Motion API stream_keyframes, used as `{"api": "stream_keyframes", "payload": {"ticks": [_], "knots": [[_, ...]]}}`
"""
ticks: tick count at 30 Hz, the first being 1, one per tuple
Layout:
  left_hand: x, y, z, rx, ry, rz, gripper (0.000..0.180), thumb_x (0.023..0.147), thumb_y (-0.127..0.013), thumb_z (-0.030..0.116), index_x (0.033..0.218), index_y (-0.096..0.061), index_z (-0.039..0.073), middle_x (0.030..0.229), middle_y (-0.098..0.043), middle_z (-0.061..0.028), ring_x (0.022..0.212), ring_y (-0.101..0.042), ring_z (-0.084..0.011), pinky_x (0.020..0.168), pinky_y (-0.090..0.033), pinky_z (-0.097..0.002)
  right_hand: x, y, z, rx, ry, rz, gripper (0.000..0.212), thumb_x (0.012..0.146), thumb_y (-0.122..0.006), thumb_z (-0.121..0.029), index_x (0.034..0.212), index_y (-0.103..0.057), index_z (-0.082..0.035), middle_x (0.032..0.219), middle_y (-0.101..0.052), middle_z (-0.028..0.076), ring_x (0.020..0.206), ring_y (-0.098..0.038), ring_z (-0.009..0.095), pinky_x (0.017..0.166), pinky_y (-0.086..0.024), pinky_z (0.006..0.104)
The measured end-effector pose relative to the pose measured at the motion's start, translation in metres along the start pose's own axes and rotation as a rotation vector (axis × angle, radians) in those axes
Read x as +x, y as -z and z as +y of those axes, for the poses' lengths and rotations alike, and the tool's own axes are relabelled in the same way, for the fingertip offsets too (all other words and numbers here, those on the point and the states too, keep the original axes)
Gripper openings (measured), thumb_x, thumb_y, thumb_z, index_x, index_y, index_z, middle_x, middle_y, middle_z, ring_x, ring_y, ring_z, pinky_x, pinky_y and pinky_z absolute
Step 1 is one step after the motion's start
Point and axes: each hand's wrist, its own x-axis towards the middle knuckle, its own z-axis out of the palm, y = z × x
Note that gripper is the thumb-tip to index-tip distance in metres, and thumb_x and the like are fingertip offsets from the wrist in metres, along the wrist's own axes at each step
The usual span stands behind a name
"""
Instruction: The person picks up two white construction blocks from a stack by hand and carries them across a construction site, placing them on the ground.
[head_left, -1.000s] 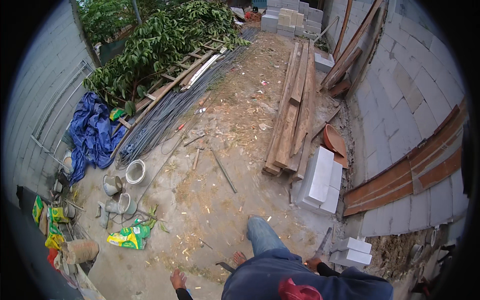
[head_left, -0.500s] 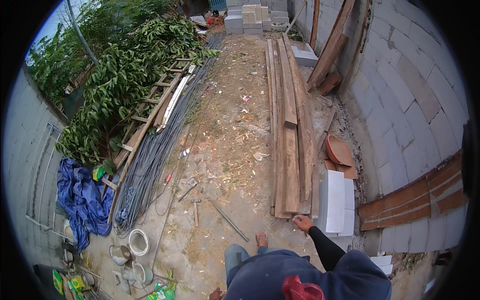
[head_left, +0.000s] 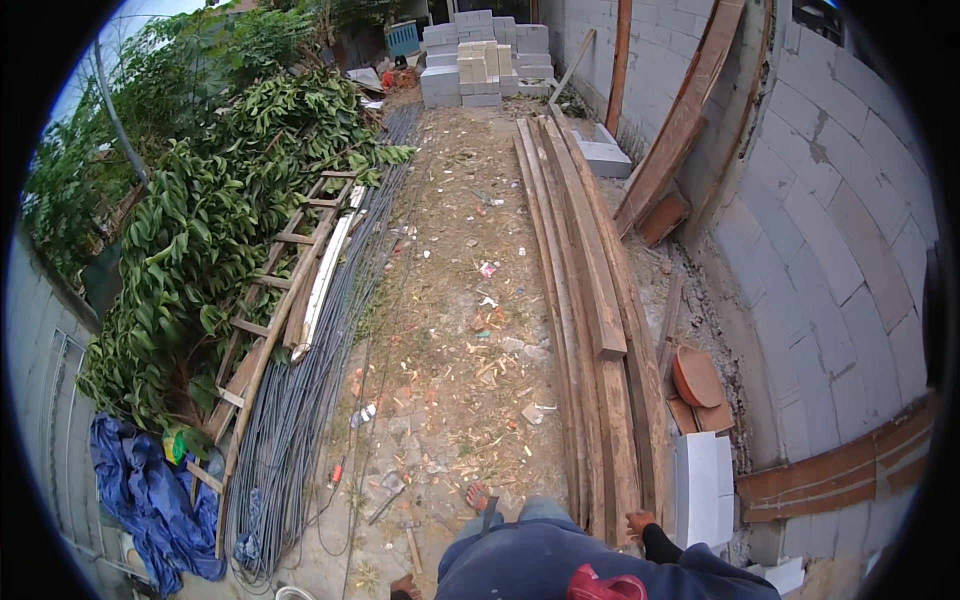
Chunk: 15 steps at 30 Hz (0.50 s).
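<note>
My right hand (head_left: 641, 523), in a dark sleeve, hangs between the near end of the long wooden beams (head_left: 610, 400) and some pale blocks (head_left: 697, 490). Its fingers are loosely bent and slightly apart, and I see nothing held in them. Whether it touches the beam beside it is not clear. At the lower edge my left hand (head_left: 406, 586) shows only small, its fingers partly apart with nothing visible in them. A hammer (head_left: 413, 549) lies on the ground near that hand, partly cut off from view by my body.
Grey metal rods (head_left: 300, 430), a wooden ladder (head_left: 262, 330) and cut leafy branches (head_left: 190, 260) line the left side, with a blue tarp (head_left: 150, 500) nearer. A reddish basin (head_left: 698, 378) sits by the right block wall (head_left: 800, 220). Stacked blocks (head_left: 480, 70) stand far ahead.
My view has shifted forward and up, so the beams and tarp sit lower in it. My right hand has come alongside the beams' near end. The metal bar on the ground has left view.
</note>
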Motion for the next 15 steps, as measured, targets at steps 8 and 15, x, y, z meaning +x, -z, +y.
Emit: {"api": "stream_keyframes", "payload": {"ticks": [8, 15], "knots": [[-0.033, -0.031, 0.484, -0.168, -0.746, -0.11, 0.041, 0.083, -0.06, 0.033, 0.114, -0.059, 0.007, 0.091, -0.062, -0.0008, 0.078, -0.058, -0.0123, 0.058, -0.045, -0.0275, 0.097, -0.095, -0.009, -1.249, 0.396, -0.106, 0.047, 0.081, -0.046, -0.044, 0.111, -0.058, -0.01, 0.113, -0.058, 0.018, 0.104, -0.058, 0.031, 0.081, -0.047, 0.0465], [0.003, -0.12, 0.658, -0.163, -0.78, -0.256, 0.043, 0.082, -0.061, 0.033, 0.114, -0.059, 0.004, 0.094, -0.063, -0.0021, 0.081, -0.058, -0.0106, 0.059, -0.044, -0.0245, 0.218, -0.112, -0.26, -1.142, 0.329, -0.175, 0.042, 0.083, -0.048, -0.04, 0.115, -0.059, -0.014, 0.11, -0.063, 0.012, 0.099, -0.06, 0.029, 0.082, -0.048, 0.0415]]}}
